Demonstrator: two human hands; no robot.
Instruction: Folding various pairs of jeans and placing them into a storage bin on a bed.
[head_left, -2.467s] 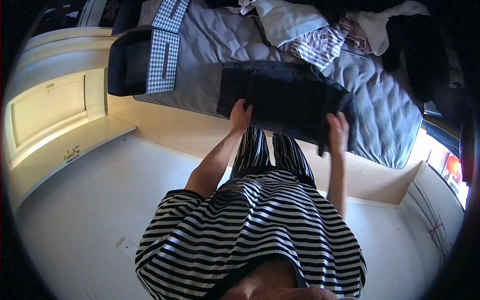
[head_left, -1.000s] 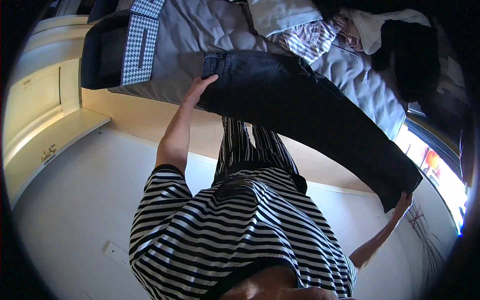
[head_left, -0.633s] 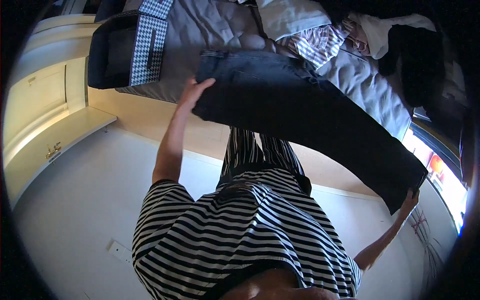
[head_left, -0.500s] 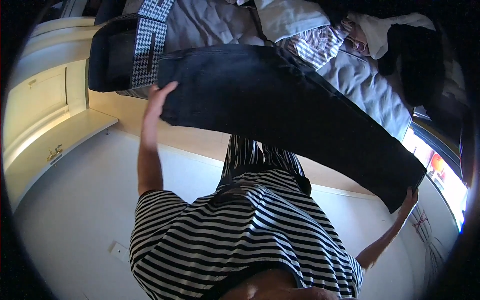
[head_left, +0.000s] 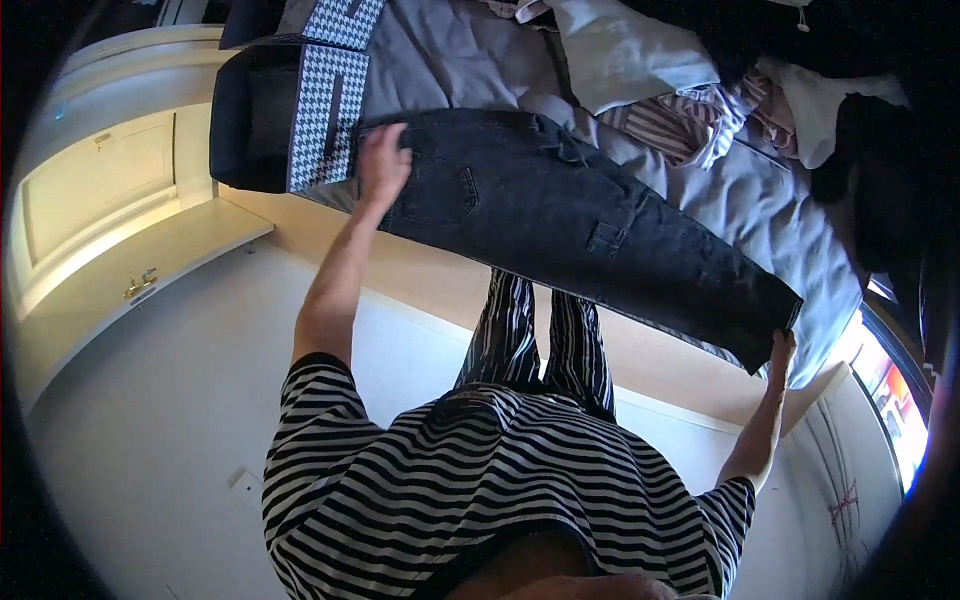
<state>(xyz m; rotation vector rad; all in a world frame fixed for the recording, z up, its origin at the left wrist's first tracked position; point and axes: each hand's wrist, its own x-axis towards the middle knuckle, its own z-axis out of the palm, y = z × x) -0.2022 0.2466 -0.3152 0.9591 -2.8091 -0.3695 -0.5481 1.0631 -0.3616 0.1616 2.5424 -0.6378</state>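
A pair of black jeans [head_left: 540, 205], folded lengthwise, lies stretched along the near edge of the bed with back pocket and seams showing. My left hand [head_left: 383, 168] rests over the waist end at the left, its fingers a little apart and slightly blurred. At the far right, my right hand [head_left: 782, 347] pinches the hem end of the legs. Part of the jeans' lower edge overhangs the bed side, above my striped trousers.
Fabric storage boxes with houndstooth fronts [head_left: 328, 115] stand left of the jeans on the grey bedding [head_left: 450, 60]. A white garment [head_left: 630, 55] and a striped cloth [head_left: 680, 125] lie behind. At left is a cream cabinet with an open flap [head_left: 150, 290]; a window [head_left: 895, 385] is at right.
The jeans have come down onto the bed edge and now lie flatter. My left hand has moved from the waist's side edge onto its top; my right hand still grips the hem.
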